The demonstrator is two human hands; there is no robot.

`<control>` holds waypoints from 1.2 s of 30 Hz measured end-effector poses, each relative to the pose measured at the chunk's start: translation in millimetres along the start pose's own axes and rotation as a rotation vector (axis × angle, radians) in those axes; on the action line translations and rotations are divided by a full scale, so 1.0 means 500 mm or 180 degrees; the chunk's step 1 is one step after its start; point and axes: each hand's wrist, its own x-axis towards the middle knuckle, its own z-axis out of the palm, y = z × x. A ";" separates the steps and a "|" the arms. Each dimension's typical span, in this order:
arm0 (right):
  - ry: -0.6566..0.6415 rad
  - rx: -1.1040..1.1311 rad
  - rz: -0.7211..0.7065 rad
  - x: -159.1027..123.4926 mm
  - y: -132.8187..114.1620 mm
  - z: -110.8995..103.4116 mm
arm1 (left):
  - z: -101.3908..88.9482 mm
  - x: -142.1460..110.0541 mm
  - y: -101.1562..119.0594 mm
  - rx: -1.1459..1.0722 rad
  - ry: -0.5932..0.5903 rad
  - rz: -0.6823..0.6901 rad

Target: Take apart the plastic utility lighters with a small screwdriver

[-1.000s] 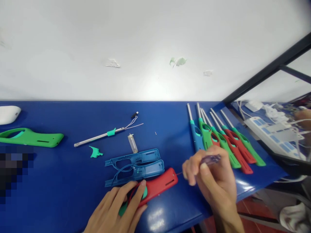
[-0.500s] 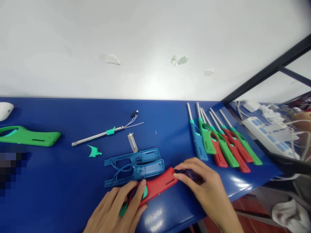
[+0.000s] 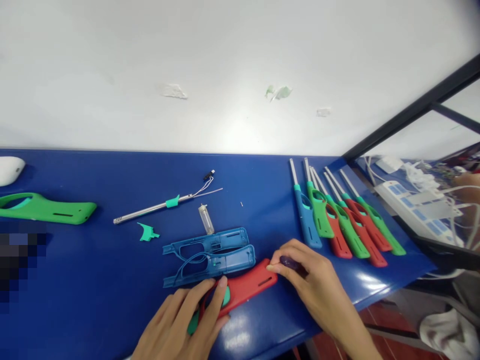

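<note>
My left hand is closed round the trigger end of a red lighter, pinning it to the table near the front edge. Green plastic shows between its fingers. My right hand grips the dark purple handle of a screwdriver-like tool; its tip is hidden. The thumb and forefinger of that hand meet the butt end of the red lighter. Just behind lie two blue lighter shell halves, opened up. A clear fuel tank rests against them.
A metal lighter tube with wires and a teal trigger lie further left. At far left are a green lighter handle and a white object. Several finished-looking lighters stand in a row at right, before a power strip.
My right hand has tilted slightly and its grip on the tool has closed up at the lighter's butt. The left hand keeps its hold; the whole view has shifted a little.
</note>
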 end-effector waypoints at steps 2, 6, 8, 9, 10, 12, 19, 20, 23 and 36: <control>-0.0168 0.0048 -0.0004 0.003 -0.005 -0.010 | 0.002 -0.004 -0.001 0.0002 -0.0075 0.0086; -0.0273 0.0169 -0.0053 0.007 -0.021 -0.026 | 0.005 -0.012 -0.003 -0.0008 -0.0121 0.0119; -0.0131 0.0050 -0.0111 0.008 -0.023 -0.028 | 0.005 -0.016 -0.003 0.0083 -0.0125 0.0126; -0.0082 -0.0023 -0.0134 0.007 -0.021 -0.027 | 0.006 -0.017 -0.003 0.0137 -0.0139 0.0135; -0.0060 -0.0081 -0.0149 0.007 -0.019 -0.024 | 0.006 -0.018 -0.003 0.0182 -0.0144 0.0145; -0.0054 -0.0135 -0.0162 0.003 -0.013 -0.020 | 0.005 -0.016 -0.003 0.0223 -0.0125 0.0178; 0.0934 0.1021 -0.0545 -0.018 -0.051 -0.034 | -0.014 0.030 0.006 -0.0023 0.0128 -0.0036; 0.0966 0.1530 -0.0573 -0.019 -0.062 -0.036 | -0.016 0.035 0.007 -0.0087 0.0181 -0.0086; 0.0674 0.2819 -0.0617 -0.016 -0.083 -0.030 | -0.017 0.042 0.010 -0.0186 0.0248 -0.0173; 0.0193 0.3264 -0.0664 -0.005 -0.063 0.015 | -0.013 0.034 0.014 -0.0157 0.0186 -0.0160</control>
